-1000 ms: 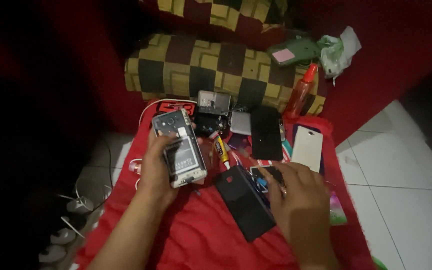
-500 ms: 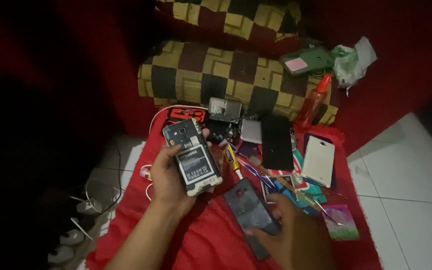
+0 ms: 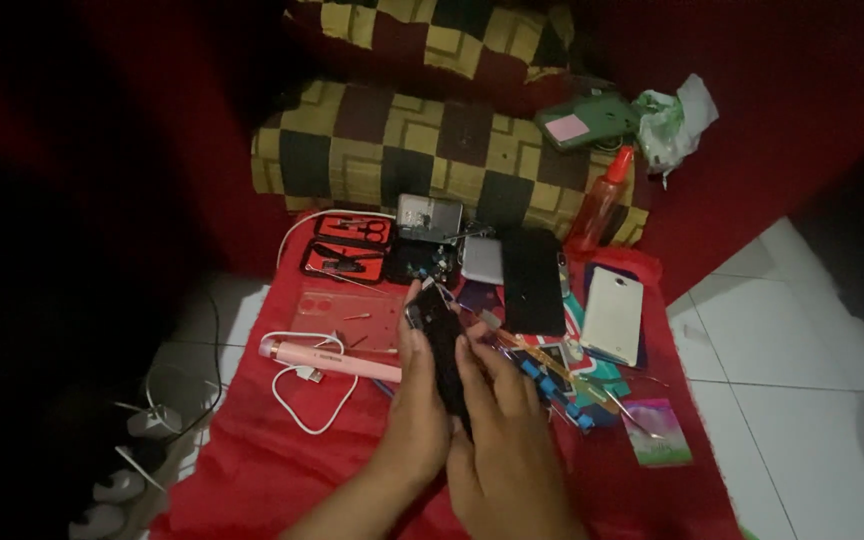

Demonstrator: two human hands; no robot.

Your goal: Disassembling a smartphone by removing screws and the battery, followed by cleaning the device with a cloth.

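Red cloth [image 3: 252,470] covers the floor and carries the things. Head view: both hands meet near the cloth's middle, closed on a dark phone [image 3: 442,345] held upright on its edge between them. The left hand [image 3: 417,420] grips its left side with the thumb along the edge; the right hand [image 3: 512,455] presses its fingers against the right face. Just left lie a pink stick-shaped tool [image 3: 327,358], a white cable [image 3: 302,405] and a clear phone case [image 3: 347,318]. Toward the far edge sit a red tool kit [image 3: 347,245], a black phone [image 3: 534,280] and a white phone [image 3: 612,315].
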